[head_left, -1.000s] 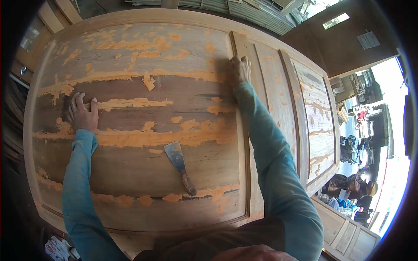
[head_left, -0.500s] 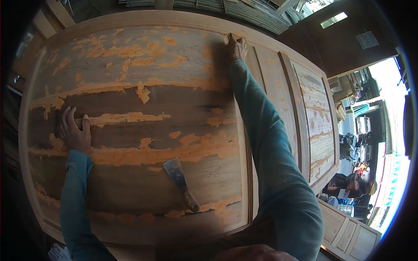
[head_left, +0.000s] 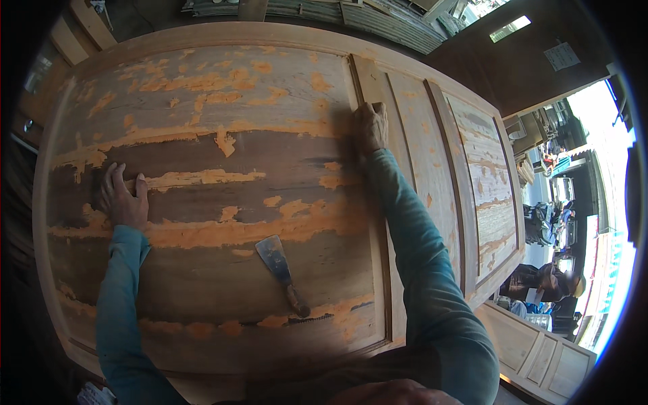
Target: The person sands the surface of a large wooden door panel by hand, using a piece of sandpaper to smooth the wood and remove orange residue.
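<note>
Right hand [head_left: 372, 129] moved nearer along strip [head_left: 368, 79], fingers [head_left: 381, 116] curled, hold unclear; left hand [head_left: 127, 202] spread on panel [head_left: 202, 277].

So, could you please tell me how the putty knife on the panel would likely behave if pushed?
The putty knife lies flat, so it would probably slide rather than roll. Its broad, thin-looking blade may flex slightly; the thicker handle should stay stiff.

No lettering, number or sign can be read. A white sheet [head_left: 561, 57] with faint dark marks is carried on the dark brown board [head_left: 486, 74] at the upper right; the marks are too small to be made out. At the lower right, a pale card [head_left: 534, 295] is likewise illegible.
</note>
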A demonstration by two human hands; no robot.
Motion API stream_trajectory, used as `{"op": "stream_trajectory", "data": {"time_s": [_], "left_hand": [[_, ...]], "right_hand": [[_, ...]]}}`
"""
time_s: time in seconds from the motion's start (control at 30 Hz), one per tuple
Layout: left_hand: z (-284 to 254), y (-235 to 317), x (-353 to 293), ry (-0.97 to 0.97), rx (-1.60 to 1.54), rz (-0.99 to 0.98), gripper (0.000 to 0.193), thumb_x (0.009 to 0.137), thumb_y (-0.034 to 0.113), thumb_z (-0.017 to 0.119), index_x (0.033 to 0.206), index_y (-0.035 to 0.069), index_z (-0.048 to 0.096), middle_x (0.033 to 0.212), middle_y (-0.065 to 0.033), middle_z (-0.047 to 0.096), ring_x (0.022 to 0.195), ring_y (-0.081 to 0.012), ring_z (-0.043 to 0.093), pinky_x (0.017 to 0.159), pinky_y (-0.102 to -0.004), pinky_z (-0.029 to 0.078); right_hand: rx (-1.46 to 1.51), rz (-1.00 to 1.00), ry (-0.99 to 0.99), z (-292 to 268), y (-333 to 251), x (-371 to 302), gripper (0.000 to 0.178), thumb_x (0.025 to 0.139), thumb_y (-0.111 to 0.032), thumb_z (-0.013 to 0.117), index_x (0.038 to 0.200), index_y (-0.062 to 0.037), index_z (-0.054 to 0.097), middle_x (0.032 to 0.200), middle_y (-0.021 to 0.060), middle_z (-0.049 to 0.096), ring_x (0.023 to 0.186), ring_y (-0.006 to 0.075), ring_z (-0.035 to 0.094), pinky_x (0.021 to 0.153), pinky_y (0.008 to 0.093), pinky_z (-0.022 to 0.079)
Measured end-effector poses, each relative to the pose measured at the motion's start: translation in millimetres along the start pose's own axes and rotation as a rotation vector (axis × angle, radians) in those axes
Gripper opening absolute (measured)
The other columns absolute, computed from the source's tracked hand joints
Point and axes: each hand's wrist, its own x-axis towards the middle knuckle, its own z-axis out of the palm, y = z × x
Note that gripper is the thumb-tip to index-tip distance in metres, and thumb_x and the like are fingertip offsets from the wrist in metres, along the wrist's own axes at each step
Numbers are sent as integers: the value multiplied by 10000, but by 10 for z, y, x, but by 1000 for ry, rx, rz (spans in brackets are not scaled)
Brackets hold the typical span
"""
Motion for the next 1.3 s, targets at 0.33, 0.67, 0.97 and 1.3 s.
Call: {"op": "stream_trajectory", "data": {"time_s": [0.33,0.67,0.97,1.3], "left_hand": [[-72,-19,-33,-7,-51,5,429,946,322,611,1313,116,527,1447,-96,461,1370,-328,401,1114,-530,304],[-111,137,73,-88,7,-114,535,926,471,589,1350,153,518,1483,-73,432,1401,-320,363,1136,-570,265],[-179,155,17,-91,66,-142,548,913,497,603,1343,166,525,1476,-49,425,1405,-298,351,1155,-554,249],[-209,183,71,-99,24,-171,555,911,476,616,1347,148,515,1458,-49,442,1393,-295,373,1135,-549,293]], "right_hand": [[-111,97,-1,782,15,1636,224,907,-230,578,1076,-111,666,1209,176,550,1180,362,537,960,450,441],[-24,-42,-25,-733,-311,-1048,98,922,-154,564,970,-78,601,1055,175,544,1012,396,556,838,487,471],[75,-3,-3,-1181,-393,-2139,110,935,-128,574,1000,-43,602,1059,184,548,980,403,561,845,492,469],[148,64,-33,-881,-373,-1414,152,943,-170,583,965,-29,636,1043,212,546,998,413,567,867,487,477]]}}
